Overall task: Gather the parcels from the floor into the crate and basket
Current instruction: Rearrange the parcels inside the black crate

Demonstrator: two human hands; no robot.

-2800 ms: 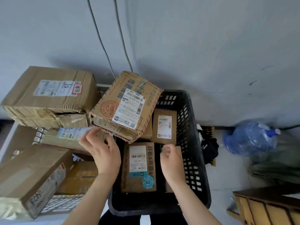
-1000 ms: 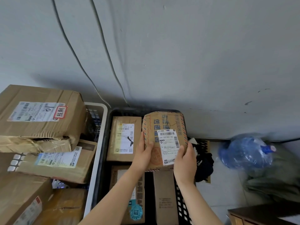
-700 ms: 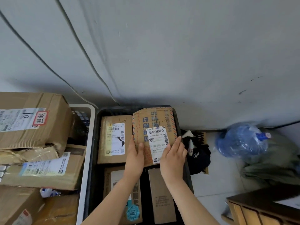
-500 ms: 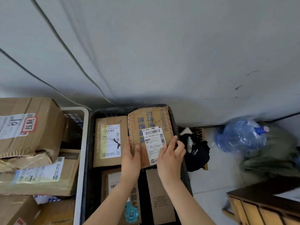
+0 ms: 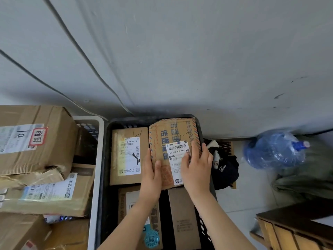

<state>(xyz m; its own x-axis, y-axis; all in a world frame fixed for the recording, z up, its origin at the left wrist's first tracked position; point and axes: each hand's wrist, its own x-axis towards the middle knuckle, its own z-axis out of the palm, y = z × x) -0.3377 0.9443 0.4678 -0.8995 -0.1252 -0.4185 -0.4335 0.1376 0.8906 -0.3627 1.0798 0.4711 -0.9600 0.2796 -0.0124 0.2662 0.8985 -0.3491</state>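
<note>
Four parcels show in the black crate (image 5: 106, 159), and the striped parcel (image 5: 173, 131) lies on top at its far right corner, against the far wall of the crate. Both hands are on it. The left hand (image 5: 151, 175) grips its left edge, thumb on the top face and fingers down the side. The right hand (image 5: 196, 168) lies flat on the white label with fingers straight and spread, pressing down.

The near end of the striped parcel is hidden under the hands, and what lies beneath it cannot be seen. Just left of it sits a labelled box (image 5: 126, 159), edge to edge. Nearer the camera are a box with a teal sticker (image 5: 122, 201), partly covered by the left forearm, and a plain box (image 5: 182, 222); a dark gap runs between these two.

One white basket (image 5: 95, 168) stands touching the left side of the crate. A large box (image 5: 36, 141) and a flatter box (image 5: 57, 195) are stacked in it, with more boxes cut off at the frame's lower left, their number unclear.

Right of the crate, on the floor (image 5: 239, 195), lies a dark cloth (image 5: 225, 170) bearing print too small to read, then one blue water bottle (image 5: 273, 150). A wooden cabinet (image 5: 292, 230) is cut off at the lower right. Two cables (image 5: 81, 49) run down the wall (image 5: 198, 60).
</note>
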